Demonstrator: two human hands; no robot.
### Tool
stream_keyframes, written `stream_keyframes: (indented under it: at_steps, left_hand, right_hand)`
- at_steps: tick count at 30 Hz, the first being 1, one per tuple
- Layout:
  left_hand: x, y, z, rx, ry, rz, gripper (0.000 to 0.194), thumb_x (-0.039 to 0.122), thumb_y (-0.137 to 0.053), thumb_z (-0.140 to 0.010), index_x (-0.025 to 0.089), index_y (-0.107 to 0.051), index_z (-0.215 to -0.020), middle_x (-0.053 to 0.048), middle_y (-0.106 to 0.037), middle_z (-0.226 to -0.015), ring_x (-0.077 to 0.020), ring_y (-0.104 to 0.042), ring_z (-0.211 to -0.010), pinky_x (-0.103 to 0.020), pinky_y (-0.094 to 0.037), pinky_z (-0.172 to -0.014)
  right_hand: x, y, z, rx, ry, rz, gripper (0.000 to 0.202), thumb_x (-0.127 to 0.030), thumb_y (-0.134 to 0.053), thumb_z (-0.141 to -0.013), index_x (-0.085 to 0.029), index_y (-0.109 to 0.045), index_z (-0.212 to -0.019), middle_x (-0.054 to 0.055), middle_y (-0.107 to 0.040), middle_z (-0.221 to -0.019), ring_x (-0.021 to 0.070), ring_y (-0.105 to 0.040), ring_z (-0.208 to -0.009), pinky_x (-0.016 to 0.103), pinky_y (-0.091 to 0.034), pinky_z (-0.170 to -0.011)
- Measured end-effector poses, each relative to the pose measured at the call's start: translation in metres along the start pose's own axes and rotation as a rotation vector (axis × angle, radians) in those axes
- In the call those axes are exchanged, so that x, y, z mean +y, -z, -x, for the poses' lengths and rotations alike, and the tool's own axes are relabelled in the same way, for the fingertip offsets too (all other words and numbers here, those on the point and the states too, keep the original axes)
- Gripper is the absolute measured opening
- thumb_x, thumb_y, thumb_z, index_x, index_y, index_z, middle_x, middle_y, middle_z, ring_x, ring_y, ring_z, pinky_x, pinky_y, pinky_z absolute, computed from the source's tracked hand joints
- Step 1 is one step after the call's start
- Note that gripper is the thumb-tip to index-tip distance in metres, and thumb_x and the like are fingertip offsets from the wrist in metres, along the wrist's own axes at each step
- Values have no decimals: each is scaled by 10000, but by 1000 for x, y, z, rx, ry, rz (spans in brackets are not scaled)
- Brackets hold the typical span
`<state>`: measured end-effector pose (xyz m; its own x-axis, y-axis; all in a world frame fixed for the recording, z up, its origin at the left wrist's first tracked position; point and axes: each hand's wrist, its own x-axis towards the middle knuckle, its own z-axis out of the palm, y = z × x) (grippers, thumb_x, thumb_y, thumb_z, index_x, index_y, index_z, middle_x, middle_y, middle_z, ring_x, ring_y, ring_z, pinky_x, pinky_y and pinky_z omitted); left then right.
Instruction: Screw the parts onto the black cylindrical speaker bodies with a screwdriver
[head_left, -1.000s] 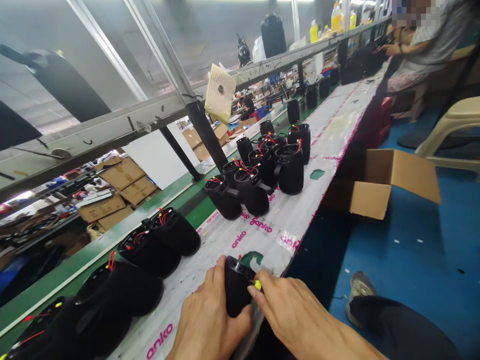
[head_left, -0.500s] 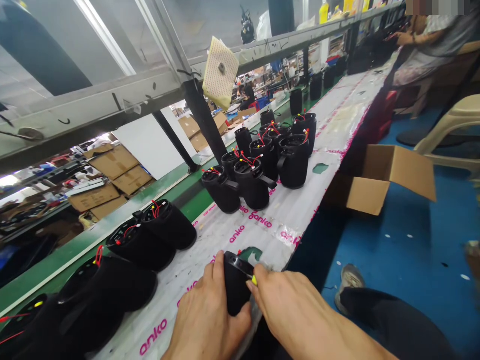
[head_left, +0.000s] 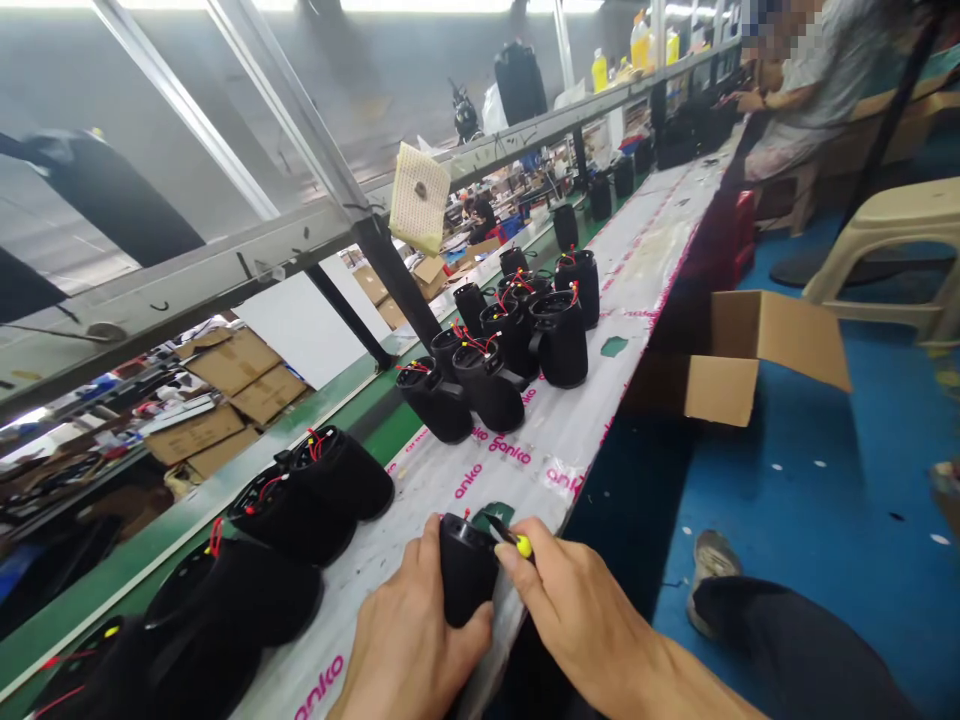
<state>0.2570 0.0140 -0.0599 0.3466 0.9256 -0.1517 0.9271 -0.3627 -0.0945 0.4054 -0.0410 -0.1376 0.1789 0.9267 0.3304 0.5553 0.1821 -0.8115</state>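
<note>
Head view: L hand (head_left: 412, 630) is grasping a black fabric-sided housing (head_left: 466, 575), fingers curling round its far L side & thumb pressing the near side, w/ the dark rim facing up. The housing is sitting low in the centre of the view, at the near edge of the bench (head_left: 465, 455). R hand (head_left: 581, 600) is pinching a dark pointed tool (head_left: 504, 530) w/ a yellow part (head_left: 523, 546) btwn thumb & fingers; its tip is hovering by the rim, tho whether it's touching is hard to tell from here

Pink-lettered white film (head_left: 517, 450) is covering the bench top, w/ a green patch (head_left: 495, 515) showing thru just behind the held housing. Along the L side, more black units (head_left: 349, 475) are lining up w/ red wires poking out their tops; farther up, a group of handled units (head_left: 561, 345) is standing close together, also w/ red wires. On the R, an open cardboard box (head_left: 721, 390) is resting on the blue floor (head_left: 795, 520) nr a beige stool (head_left: 907, 215), & a co-worker (head_left: 817, 80) is sitting at the bench's far end
</note>
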Motion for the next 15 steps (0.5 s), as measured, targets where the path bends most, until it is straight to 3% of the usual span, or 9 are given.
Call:
stream_keyframes:
  at_steps: [6, 15]
  left_hand:
    - [12, -4, 8, 20, 17, -41, 799, 351, -528, -832, 113, -237, -1537, -174, -551, -1398, -324, -669, -1085, -416, -540, -854]
    - [18, -14, 14, 141, -16, -93, 750, 321, -518, -844, 75, -292, -1516, -206, -566, -1367, -313, -657, -1100, -392, -566, -828]
  right_hand:
    - [-12, 5, -2, -139, 86, 444, 218, -284, -407, -1038, -164, -587, -1069, 60, -715, -777, 267, -708, -674, 333, -409, -575]
    - [-23, 15, -3, -248, 78, 553, 155, -200, -453, -1021, -183, -606, -1008, 38, -706, -749, 256, -706, -648, 342, -368, -520]
